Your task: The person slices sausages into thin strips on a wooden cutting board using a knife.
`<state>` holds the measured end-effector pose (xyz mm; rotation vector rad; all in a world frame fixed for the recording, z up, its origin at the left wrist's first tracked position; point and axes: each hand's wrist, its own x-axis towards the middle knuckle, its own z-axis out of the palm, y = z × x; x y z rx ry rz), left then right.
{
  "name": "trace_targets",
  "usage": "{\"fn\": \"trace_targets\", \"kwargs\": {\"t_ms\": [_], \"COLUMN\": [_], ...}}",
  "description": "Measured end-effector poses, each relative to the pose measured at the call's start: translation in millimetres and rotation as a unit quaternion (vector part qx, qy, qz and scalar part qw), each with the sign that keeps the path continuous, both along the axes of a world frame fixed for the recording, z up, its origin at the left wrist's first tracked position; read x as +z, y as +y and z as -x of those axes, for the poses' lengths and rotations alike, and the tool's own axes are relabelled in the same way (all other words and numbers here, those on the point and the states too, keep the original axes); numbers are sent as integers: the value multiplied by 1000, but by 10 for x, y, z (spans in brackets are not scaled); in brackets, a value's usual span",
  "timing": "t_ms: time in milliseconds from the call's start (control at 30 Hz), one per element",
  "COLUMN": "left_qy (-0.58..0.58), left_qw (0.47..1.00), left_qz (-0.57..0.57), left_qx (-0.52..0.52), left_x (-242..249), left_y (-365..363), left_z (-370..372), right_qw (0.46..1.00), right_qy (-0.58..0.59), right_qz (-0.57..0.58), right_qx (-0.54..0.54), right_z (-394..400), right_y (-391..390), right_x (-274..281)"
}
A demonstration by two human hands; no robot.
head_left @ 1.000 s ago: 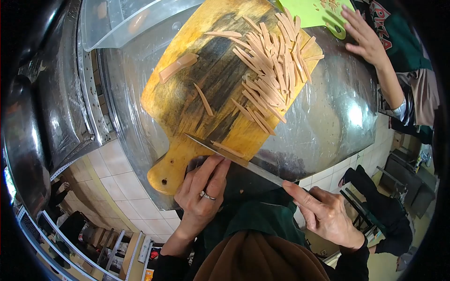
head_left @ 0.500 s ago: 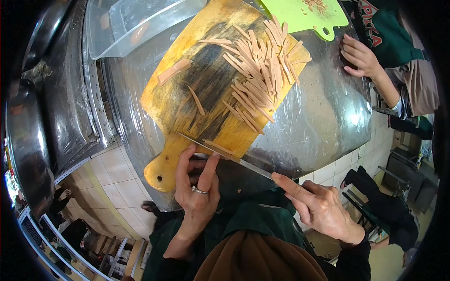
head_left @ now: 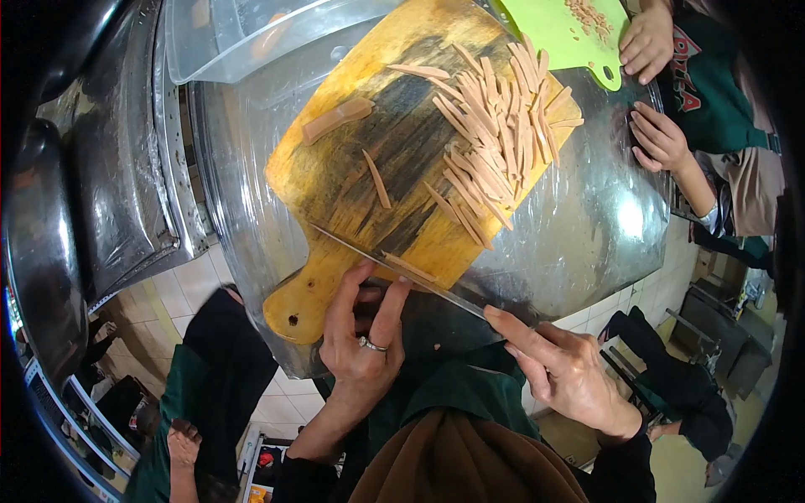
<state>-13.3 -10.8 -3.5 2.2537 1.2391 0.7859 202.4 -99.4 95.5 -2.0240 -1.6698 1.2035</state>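
My right hand (head_left: pixel 570 369) grips a long knife (head_left: pixel 449 296), index finger stretched along its back. The blade lies across the near end of a wooden cutting board (head_left: pixel 285 302), close to its handle. My left hand (head_left: pixel 365 339), with a ring on one finger, has bent fingertips at the blade's near side; what they pinch is hidden. Just beyond the blade lies a thin pinkish-brown sausage strip (head_left: pixel 409 267). A heap of sausage strips (head_left: pixel 495 126) covers the board's right side. Farther left are a single strip (head_left: pixel 376 179) and a thicker sausage piece (head_left: pixel 337 120).
A green cutting board (head_left: pixel 558 42) with small chopped bits stands at the back right, beside a co-worker's two hands (head_left: pixel 658 138). At the back left is a clear plastic container (head_left: pixel 251 63). Plastic film covers the table (head_left: pixel 587 201). Another person's arm (head_left: pixel 183 453) shows at lower left.
The whole view has shifted, with the board now farther right. Knife and both hands keep nearly the same place on it. A person appears at lower left, and the co-worker's second hand shows.
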Motion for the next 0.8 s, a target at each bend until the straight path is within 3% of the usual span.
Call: {"fn": "trace_targets", "kwargs": {"t_ms": [167, 267, 433, 733, 767, 800], "left_qy": [8, 5, -4, -114, -148, -152], "left_qw": [1000, 1000, 1000, 992, 980, 980], "left_qz": [-2, -2, -8, 49, 129, 116], "left_qx": [4, 4, -9, -10, 33, 59], "left_x": [-8, 3, 24, 176, 260, 291], "left_y": [4, 11, 35, 121, 129, 189], "left_z": [3, -16, -5, 113, 168, 231], "right_qw": [999, 994, 993, 992, 991, 991], "right_qy": [16, 18, -23, 40, 42, 43], "right_qz": [-33, -110, -101, -113, -120, -126], "right_qx": [-7, -16, -50, -38, -30, -23], "right_z": [49, 40, -122, -44, -35, -36], "right_y": [138, 46, 146, -44, -95, -115], "right_x": [-177, -312, -236, -49, -45, -40]}}
